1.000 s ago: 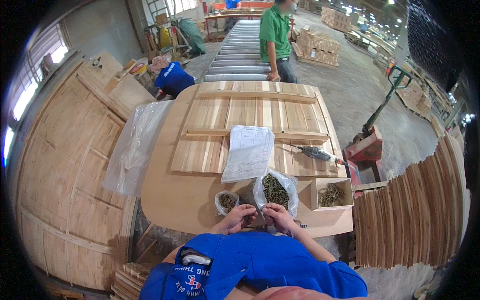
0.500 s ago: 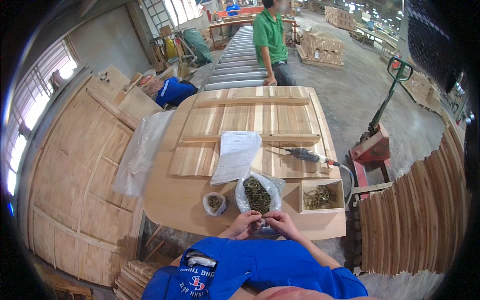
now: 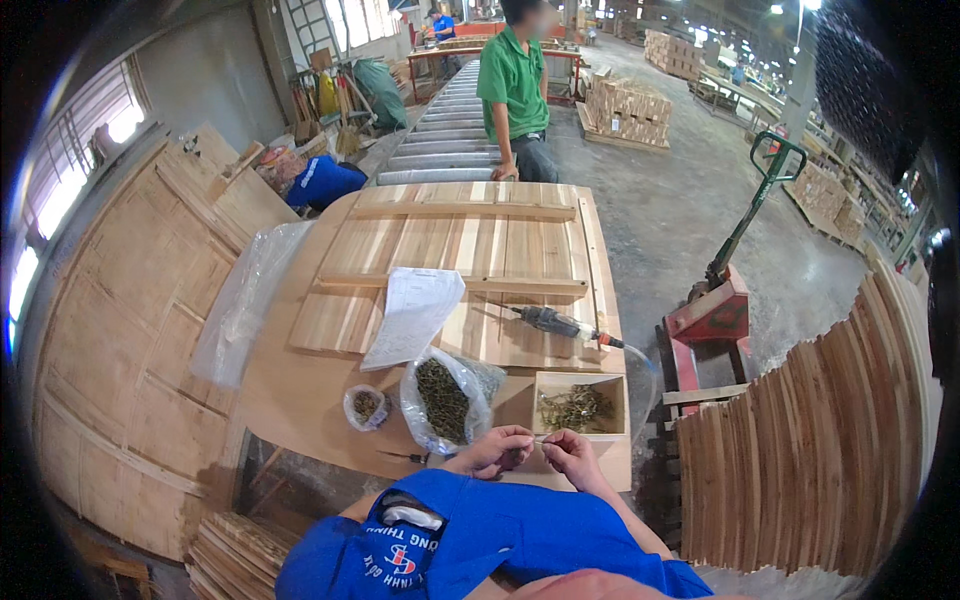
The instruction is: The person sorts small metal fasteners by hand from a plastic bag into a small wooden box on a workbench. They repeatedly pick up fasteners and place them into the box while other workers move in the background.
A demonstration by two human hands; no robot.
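Observation:
Close to the front edge of the table, my left hand (image 3: 502, 452) and my right hand (image 3: 571, 458) are both pinched, fingertips nearly meeting. A small, thin, screw-like piece (image 3: 540, 440) spans the gap between them. Just beyond is an open wooden box (image 3: 580, 433) with a heap of small brassy screws (image 3: 575, 407). Left of it stands an opened clear plastic bag (image 3: 472, 388) full of darker screws (image 3: 443, 400). A smaller bag (image 3: 366, 408) with similar bits sits farther left. Beside my left wrist lies a thin dark-handled tool (image 3: 405, 457), partly hidden.
A slatted wood panel (image 3: 440, 240) with crossbars covers the table's far part, bearing paper sheets (image 3: 415, 315) and a hosed power driver (image 3: 565, 325). A person in green (image 3: 515, 90) is by the roller conveyor (image 3: 440, 130). Stacked boards (image 3: 790, 440) and a pallet jack (image 3: 710, 310) stand right.
Both hands have moved right, from in front of the large bag to in front of the wooden box. The thin tool on the table has come into sight. My view has shifted right.

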